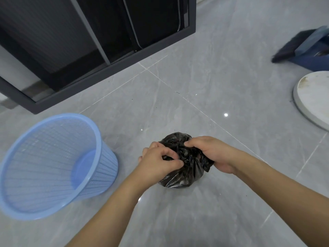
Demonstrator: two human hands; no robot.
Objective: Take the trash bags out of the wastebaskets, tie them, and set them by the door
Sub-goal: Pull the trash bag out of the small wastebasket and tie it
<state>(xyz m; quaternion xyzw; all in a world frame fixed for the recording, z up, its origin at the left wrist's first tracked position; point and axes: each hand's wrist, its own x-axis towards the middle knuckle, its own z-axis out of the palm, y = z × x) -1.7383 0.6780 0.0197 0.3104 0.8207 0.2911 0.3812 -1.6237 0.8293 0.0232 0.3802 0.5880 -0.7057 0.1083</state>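
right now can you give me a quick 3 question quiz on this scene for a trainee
1. True or false: the blue wastebasket has a bag inside it.
2. Which hands grip the black trash bag? A) left hand only B) right hand only C) both
3. Fill in: the bag rests on the grey tiled ____.

Key: 1. False, it is bare inside. 2. C. 3. floor.

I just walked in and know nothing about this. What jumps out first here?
Two bare hands, the left hand and right hand, bunch the neck of a small black trash bag on the grey tiled floor, low in the middle. To the left stands a light blue mesh wastebasket with no bag inside.
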